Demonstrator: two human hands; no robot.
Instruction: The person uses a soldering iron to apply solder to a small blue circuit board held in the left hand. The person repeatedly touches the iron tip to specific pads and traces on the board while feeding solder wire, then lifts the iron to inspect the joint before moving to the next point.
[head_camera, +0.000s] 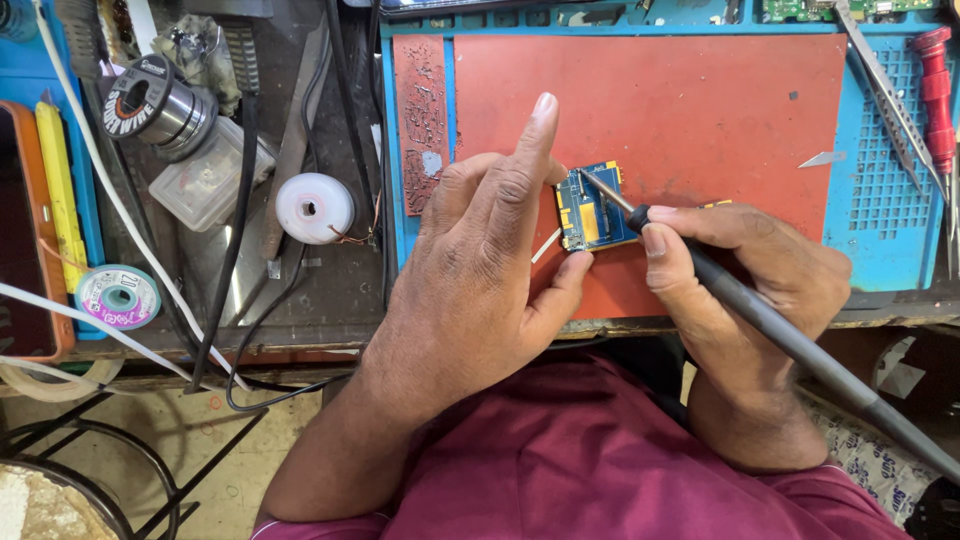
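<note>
Right hand (745, 280) pinches the soldering iron (760, 325) pen-style — tip on the circuit board (592, 208) — left hand (480, 270) steadies it, forefinger raised.

We have a single head-worn view, looking steeply down and close onto the red rubber work mat (700, 110) at the bench edge, maroon shirt (580, 460) filling the lower frame

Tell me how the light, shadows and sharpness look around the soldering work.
Head view: even, soft light with no harsh glare; the left hand casts only a faint shadow on the red mat; the blue circuit board and soldering iron in the right hand are sharp; straight bench edges bow slightly towards the frame's borders.
</note>
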